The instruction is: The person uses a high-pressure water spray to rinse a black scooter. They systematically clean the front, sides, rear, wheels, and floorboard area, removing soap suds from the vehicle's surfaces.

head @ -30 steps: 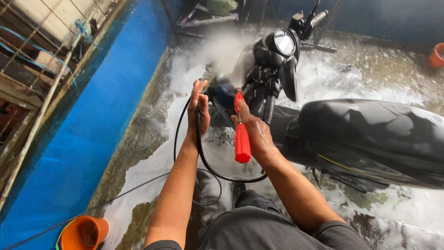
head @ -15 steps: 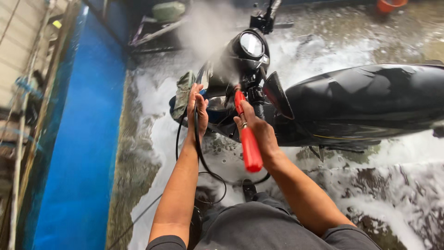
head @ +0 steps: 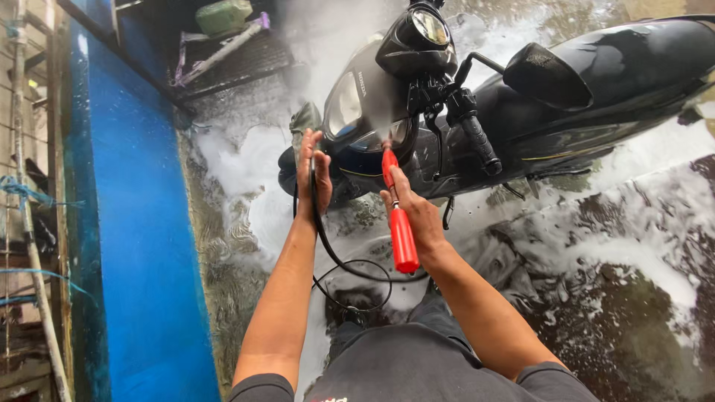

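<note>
A black scooter (head: 521, 112) stands on wet, foamy ground, its front fairing and headlight facing me. My right hand (head: 417, 216) grips a red spray gun (head: 398, 216) whose nozzle points at the front fairing, with mist rising off it. My left hand (head: 313, 175) is held up with fingers together, the black hose (head: 328, 246) running under its palm. The hose loops down toward my knees.
A blue wall (head: 134, 223) runs along the left, with a pipe and blue cords (head: 30, 223) beyond it. A metal rack with a green object (head: 223, 16) sits at the top left. Soapy foam (head: 246, 171) covers the concrete floor around the scooter.
The view has shifted closer to the scooter's front. The spray gun nozzle has moved nearer the fairing, and my hands have stayed in the same grip.
</note>
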